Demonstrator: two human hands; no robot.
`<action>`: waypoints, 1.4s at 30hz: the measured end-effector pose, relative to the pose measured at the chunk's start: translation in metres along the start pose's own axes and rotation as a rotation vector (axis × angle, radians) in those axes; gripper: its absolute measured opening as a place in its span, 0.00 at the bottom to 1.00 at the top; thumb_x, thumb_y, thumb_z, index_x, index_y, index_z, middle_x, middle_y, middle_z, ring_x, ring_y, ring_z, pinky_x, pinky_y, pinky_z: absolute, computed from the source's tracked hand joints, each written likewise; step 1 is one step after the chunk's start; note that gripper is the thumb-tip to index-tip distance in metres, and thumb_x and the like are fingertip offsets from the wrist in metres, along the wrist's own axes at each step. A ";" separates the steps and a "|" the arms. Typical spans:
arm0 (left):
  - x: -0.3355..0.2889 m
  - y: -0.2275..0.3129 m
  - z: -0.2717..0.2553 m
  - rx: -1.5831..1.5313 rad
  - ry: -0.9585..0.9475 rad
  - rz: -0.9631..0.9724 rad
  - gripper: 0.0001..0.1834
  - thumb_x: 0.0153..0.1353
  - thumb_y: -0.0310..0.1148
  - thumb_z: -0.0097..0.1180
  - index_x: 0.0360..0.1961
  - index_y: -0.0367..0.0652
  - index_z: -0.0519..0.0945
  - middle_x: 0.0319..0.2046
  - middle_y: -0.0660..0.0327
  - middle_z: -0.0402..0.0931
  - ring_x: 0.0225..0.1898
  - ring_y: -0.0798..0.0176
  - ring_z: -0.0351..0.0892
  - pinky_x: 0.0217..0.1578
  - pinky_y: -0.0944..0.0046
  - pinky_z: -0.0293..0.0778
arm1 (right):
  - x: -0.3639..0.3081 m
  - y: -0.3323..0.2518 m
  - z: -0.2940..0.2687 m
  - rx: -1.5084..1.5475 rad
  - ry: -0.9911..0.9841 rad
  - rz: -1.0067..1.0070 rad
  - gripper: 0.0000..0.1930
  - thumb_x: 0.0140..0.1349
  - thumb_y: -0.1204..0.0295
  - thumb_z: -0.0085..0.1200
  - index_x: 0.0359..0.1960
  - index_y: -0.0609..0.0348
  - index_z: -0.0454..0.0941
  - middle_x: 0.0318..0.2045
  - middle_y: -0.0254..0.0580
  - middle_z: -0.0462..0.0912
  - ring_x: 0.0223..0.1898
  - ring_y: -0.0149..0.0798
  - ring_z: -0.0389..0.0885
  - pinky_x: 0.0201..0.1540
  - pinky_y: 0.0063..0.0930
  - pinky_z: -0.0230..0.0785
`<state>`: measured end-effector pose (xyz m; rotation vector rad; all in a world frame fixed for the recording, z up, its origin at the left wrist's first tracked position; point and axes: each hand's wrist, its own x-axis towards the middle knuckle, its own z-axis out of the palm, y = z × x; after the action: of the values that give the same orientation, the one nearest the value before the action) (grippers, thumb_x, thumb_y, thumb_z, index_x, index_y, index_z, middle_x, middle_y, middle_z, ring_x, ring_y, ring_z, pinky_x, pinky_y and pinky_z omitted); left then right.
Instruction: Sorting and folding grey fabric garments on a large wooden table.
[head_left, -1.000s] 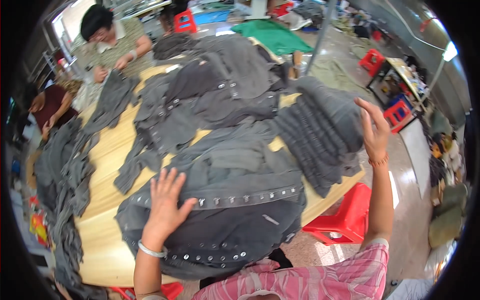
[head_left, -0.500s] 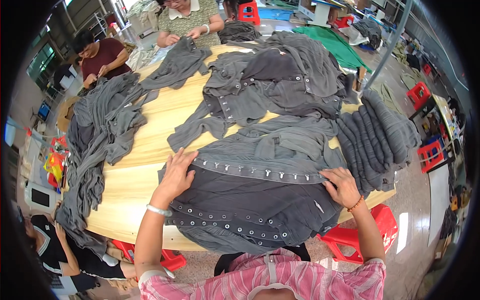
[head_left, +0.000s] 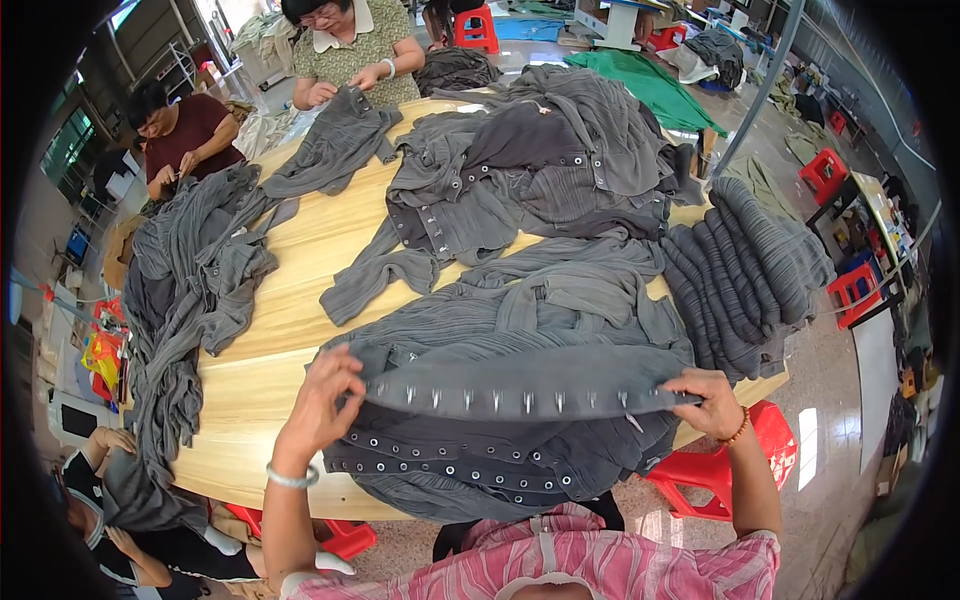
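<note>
A dark grey crinkled garment (head_left: pixel 480 445) lies spread before me. Its placket strip (head_left: pixel 515 385), with a row of metal hooks, is raised and stretched between my hands, slightly blurred. My left hand (head_left: pixel 325 398) pinches the strip's left end, thumb toward the fingers. My right hand (head_left: pixel 714 402) is closed on the right end. Nearer to me, two rows of metal eyelets (head_left: pixel 450 470) run along the garment's lower layers. My left wrist wears a pale bangle, my right an orange-brown bead bracelet.
Folded grey garments (head_left: pixel 740 280) are stacked at right on the wooden table (head_left: pixel 300 290). More garments lie in a far heap (head_left: pixel 540 150) and along the left edge (head_left: pixel 195 290). Co-workers (head_left: pixel 355 50) handle cloth beyond and at left. Red stools (head_left: pixel 770 450) stand near the table.
Both hands, flat on the garment before, have closed on the hooked strip's ends. The strip has been lifted and drawn toward me. A co-worker at lower left now has grey cloth raised.
</note>
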<state>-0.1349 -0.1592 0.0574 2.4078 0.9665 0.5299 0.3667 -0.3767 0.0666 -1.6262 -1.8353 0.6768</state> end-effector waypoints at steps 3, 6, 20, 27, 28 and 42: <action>-0.026 0.011 0.000 0.016 -0.149 -0.081 0.11 0.46 0.24 0.68 0.30 0.43 0.78 0.49 0.55 0.74 0.64 0.42 0.67 0.67 0.37 0.57 | -0.001 -0.005 -0.004 0.115 -0.207 0.101 0.18 0.50 0.65 0.73 0.41 0.60 0.86 0.27 0.40 0.82 0.27 0.37 0.79 0.31 0.29 0.68; -0.024 0.032 0.004 -0.001 -0.203 -0.097 0.17 0.47 0.30 0.73 0.38 0.43 0.80 0.50 0.53 0.75 0.60 0.43 0.71 0.61 0.46 0.66 | 0.012 0.000 0.001 0.258 -0.233 0.125 0.19 0.50 0.66 0.73 0.43 0.62 0.86 0.33 0.42 0.83 0.37 0.37 0.81 0.39 0.29 0.70; 0.026 0.077 0.050 -0.132 -0.103 0.106 0.19 0.39 0.17 0.63 0.36 0.41 0.75 0.34 0.53 0.72 0.40 0.45 0.72 0.41 0.53 0.71 | 0.072 -0.016 0.037 0.057 -0.007 -0.106 0.10 0.51 0.78 0.65 0.33 0.56 0.78 0.29 0.37 0.74 0.30 0.38 0.77 0.33 0.31 0.69; -0.013 0.092 0.061 -0.236 -0.204 -0.028 0.26 0.43 0.19 0.68 0.45 0.41 0.74 0.47 0.51 0.74 0.49 0.43 0.75 0.50 0.51 0.73 | 0.031 -0.033 0.035 0.115 -0.424 -0.069 0.07 0.58 0.67 0.66 0.31 0.54 0.81 0.28 0.36 0.78 0.28 0.39 0.80 0.30 0.33 0.70; -0.013 0.092 0.062 -0.280 -0.196 -0.048 0.30 0.47 0.21 0.70 0.53 0.40 0.72 0.50 0.50 0.75 0.50 0.44 0.76 0.52 0.53 0.74 | 0.037 -0.036 0.035 0.109 -0.395 -0.103 0.07 0.59 0.66 0.65 0.30 0.54 0.81 0.28 0.36 0.78 0.28 0.40 0.80 0.30 0.32 0.70; -0.009 0.113 0.026 -0.574 -0.172 -0.192 0.27 0.52 0.18 0.60 0.56 0.36 0.75 0.48 0.51 0.78 0.50 0.52 0.79 0.52 0.62 0.72 | 0.120 -0.039 0.023 0.050 0.168 -0.273 0.17 0.45 0.79 0.63 0.38 0.57 0.72 0.43 0.42 0.81 0.37 0.44 0.81 0.36 0.30 0.73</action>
<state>-0.0678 -0.2446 0.0991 1.7968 0.8224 0.4463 0.3131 -0.2624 0.0900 -1.3248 -1.8545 0.4487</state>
